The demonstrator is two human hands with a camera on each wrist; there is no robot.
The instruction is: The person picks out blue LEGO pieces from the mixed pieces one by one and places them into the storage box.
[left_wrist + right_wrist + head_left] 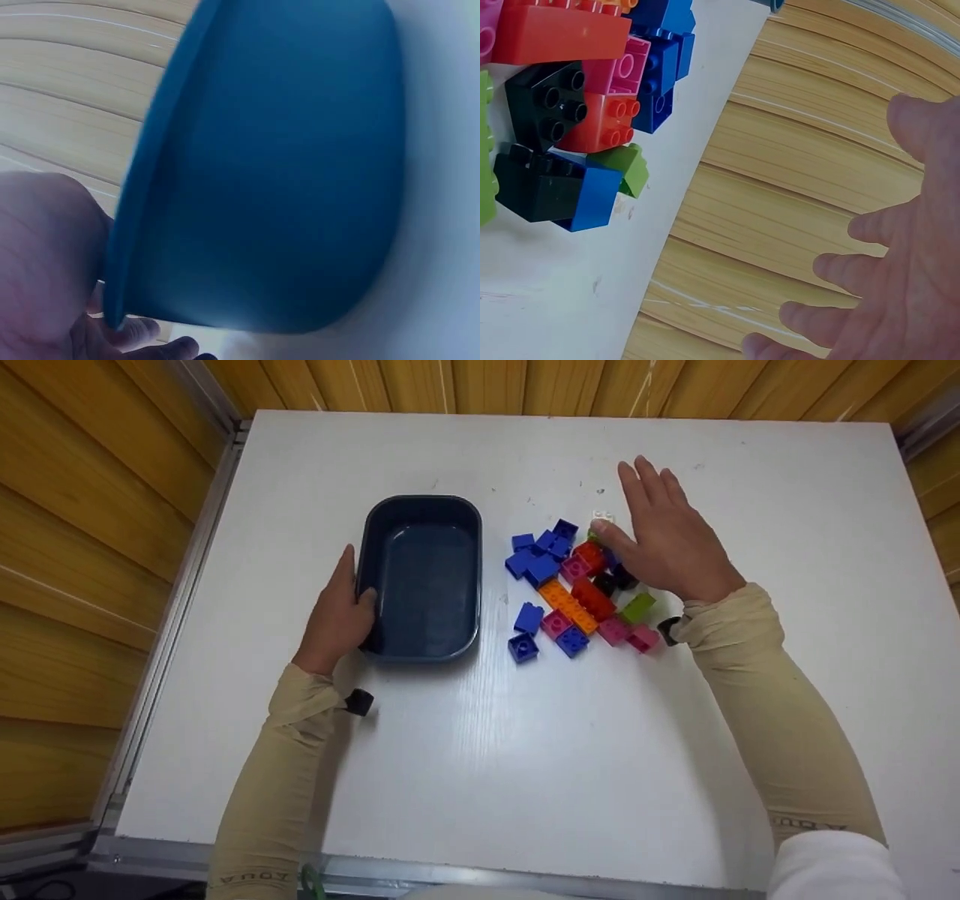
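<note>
The person's left hand [336, 619] grips the near left rim of a dark blue tub [424, 577], thumb hooked over the edge and fingers against the outside wall. The tub sits upright on the white bench [480, 750], left of the middle and nearer the far edge than the near one; nothing shows inside it.

To its right, well apart from it, lies a heap of toy bricks [577, 585]: blue ones on the side facing the tub, orange and red long ones in the middle, pink, black and green ones toward the right. The right hand [664, 540] is spread flat with straight fingers above the heap's far right side, holding nothing; its thumb is just beside a red brick [589, 556], and a small white brick [602, 517] lies beside its fingers.

Wooden panelling surrounds the bench.
</note>
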